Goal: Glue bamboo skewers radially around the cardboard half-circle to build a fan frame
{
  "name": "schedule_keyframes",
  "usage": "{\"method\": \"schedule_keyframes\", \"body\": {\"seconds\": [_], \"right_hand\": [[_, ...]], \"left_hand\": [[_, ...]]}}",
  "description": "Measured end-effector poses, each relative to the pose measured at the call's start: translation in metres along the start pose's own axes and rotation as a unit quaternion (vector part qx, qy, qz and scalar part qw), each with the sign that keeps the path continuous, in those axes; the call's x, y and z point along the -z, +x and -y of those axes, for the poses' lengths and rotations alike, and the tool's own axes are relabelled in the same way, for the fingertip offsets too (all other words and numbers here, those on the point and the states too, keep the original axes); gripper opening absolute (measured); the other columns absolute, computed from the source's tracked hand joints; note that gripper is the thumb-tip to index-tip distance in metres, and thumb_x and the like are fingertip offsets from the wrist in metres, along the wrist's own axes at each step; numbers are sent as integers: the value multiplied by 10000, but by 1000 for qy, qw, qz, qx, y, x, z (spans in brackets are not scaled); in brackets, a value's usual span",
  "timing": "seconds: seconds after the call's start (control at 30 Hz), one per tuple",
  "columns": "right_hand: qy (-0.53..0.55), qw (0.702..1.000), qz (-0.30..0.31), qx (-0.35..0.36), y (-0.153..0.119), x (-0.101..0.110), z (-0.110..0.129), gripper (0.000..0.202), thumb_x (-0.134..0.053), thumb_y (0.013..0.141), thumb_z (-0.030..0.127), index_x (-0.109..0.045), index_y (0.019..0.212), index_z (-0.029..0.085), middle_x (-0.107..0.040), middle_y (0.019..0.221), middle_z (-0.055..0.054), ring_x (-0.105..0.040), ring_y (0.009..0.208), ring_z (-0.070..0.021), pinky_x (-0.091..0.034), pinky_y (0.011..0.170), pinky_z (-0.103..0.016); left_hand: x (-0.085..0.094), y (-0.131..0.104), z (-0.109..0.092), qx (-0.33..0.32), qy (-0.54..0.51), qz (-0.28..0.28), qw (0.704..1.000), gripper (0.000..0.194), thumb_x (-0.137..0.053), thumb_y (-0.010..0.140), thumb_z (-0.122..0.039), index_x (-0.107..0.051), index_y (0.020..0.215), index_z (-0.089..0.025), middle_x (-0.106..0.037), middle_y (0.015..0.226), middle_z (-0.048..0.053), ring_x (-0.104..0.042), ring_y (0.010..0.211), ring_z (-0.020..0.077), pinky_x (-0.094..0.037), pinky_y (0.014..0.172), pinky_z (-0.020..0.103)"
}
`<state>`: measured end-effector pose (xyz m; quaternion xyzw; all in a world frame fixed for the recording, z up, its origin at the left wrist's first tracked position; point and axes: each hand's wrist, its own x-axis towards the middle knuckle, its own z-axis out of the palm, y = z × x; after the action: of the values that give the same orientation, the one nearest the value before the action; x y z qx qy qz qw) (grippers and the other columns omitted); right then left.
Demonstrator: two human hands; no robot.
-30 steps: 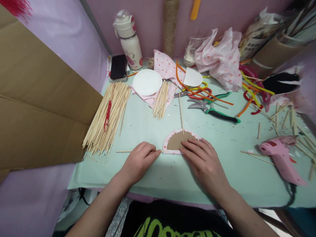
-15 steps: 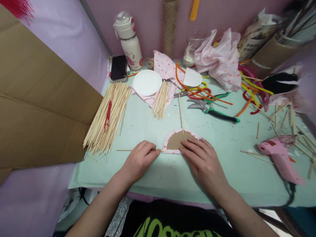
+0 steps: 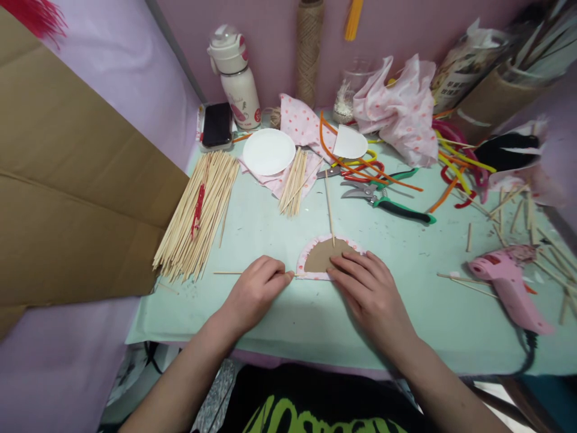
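A half-round cardboard piece (image 3: 318,257) edged with pink dotted cloth lies flat before me. My right hand (image 3: 367,285) rests on its right part, fingers stretched out and holding it down. My left hand (image 3: 261,291) is closed on a thin wooden stick (image 3: 226,273), laid sideways, whose right end meets the piece's lower left corner. Another wooden stick (image 3: 329,204) stands out from the top of the curved edge, its near end lying on the cardboard. Part of the piece is hidden under my right fingers.
A bundle of sticks (image 3: 198,216) lies left beside a cardboard panel (image 3: 81,180). Behind are a white disc (image 3: 269,151), a smaller stick bunch (image 3: 295,183), pruning shears (image 3: 387,201) and a bottle (image 3: 238,84). A pink glue gun (image 3: 509,282) lies right among cut sticks.
Almost nothing differs. Both hands, the stick and the half-round piece keep their places; the view has shifted very slightly.
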<state>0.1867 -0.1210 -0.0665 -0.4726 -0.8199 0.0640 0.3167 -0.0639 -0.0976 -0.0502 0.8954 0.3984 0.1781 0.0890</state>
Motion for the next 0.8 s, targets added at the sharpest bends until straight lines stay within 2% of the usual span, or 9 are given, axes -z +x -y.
{"method": "schedule_keyframes", "body": {"seconds": [0.33,0.8], "right_hand": [[-1,1000,4,-9,0,0,0,244,-562,911,86,-689,1089,192,-709,1188,-67,-588,1145,-268,-407,1048,-525],[3,1000,0,-11,0,0,1,234,-562,912,93,-692,1082,188,-712,1182,-79,-585,1149,-258,-401,1053,-524]], "left_hand": [[0,0,-2,25,1,13,1000,223,-441,997,-212,-615,861,-181,-589,829,33,-491,802,169,-425,702,308],[-1,-1,-1,3,8,-5,1000,196,-459,984,-188,-623,879,-181,-587,846,42,-483,808,177,-412,696,314]]}}
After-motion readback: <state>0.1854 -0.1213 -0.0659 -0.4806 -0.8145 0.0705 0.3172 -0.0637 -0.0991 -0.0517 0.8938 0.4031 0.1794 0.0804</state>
